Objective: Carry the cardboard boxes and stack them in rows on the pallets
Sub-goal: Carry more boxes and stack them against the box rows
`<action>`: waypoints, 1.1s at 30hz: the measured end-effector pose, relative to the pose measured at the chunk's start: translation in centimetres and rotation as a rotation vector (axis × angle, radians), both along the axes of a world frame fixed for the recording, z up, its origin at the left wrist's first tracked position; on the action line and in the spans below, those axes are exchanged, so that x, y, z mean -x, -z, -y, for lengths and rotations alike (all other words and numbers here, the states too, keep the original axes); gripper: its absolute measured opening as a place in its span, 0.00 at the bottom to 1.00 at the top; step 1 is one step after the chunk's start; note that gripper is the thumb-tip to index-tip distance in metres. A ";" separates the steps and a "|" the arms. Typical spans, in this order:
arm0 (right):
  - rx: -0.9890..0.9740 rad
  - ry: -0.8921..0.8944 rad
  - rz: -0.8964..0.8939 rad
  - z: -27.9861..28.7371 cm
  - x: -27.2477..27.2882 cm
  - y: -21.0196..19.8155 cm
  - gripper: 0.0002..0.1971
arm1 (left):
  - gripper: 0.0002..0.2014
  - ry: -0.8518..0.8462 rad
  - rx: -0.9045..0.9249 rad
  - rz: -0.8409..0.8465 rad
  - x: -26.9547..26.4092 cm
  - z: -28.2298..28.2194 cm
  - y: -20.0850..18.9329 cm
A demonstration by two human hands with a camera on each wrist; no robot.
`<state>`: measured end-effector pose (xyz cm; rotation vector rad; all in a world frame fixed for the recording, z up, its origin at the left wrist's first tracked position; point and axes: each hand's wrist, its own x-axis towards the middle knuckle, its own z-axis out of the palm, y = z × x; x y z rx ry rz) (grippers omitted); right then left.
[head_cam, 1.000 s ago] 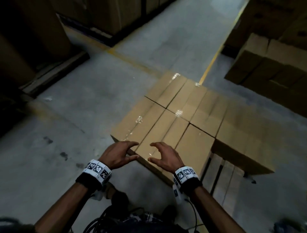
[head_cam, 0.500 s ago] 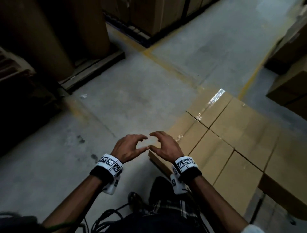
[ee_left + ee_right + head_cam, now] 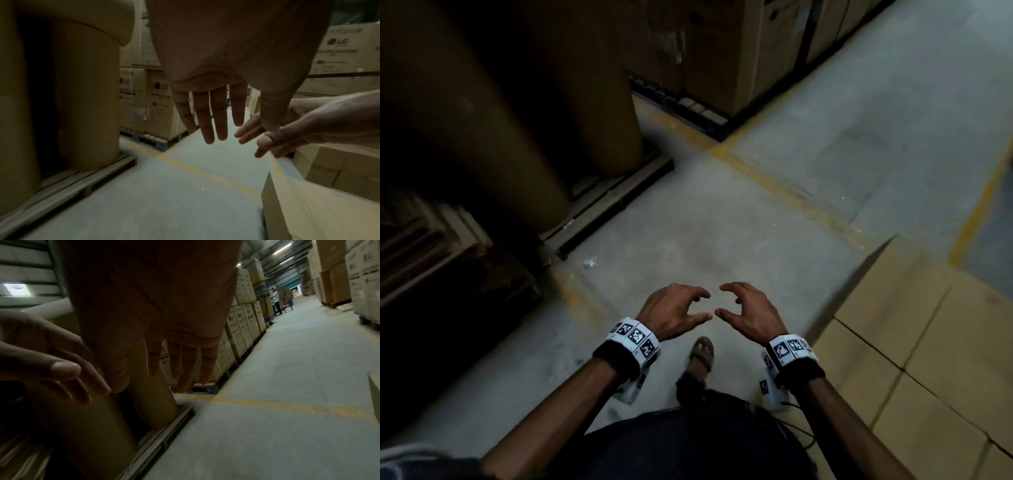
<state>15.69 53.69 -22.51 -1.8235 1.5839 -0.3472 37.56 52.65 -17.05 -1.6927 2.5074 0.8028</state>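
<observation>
Hovering empty — left hand (image 3: 671, 313), right hand (image 3: 748, 315) loosely spread.

The cardboard boxes (image 3: 914, 346) at the right are plain tan, split by thin dark seams. The floor (image 3: 722, 240) is pale grey concrete crossed by worn yellow lines (image 3: 784, 192). Both wristbands (image 3: 635, 337) are white with black square-code patterns over black cuffs. The tall rolls (image 3: 500, 102) are dull mustard brown. Stacked cartons (image 3: 158, 105) beyond are beige with dark printing.
</observation>
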 end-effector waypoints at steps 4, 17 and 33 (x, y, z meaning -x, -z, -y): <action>0.033 0.123 0.071 9.8 0.1 -2.0 0.27 | 0.26 0.094 0.041 0.014 1.4 11.6 -1.6; 0.127 0.459 -0.031 35.2 12.2 -4.1 0.27 | 0.27 0.334 0.051 -0.113 15.4 43.7 -2.1; 0.112 0.920 -0.105 60.8 31.2 -6.7 0.25 | 0.28 0.885 0.168 -0.085 40.6 77.1 -5.2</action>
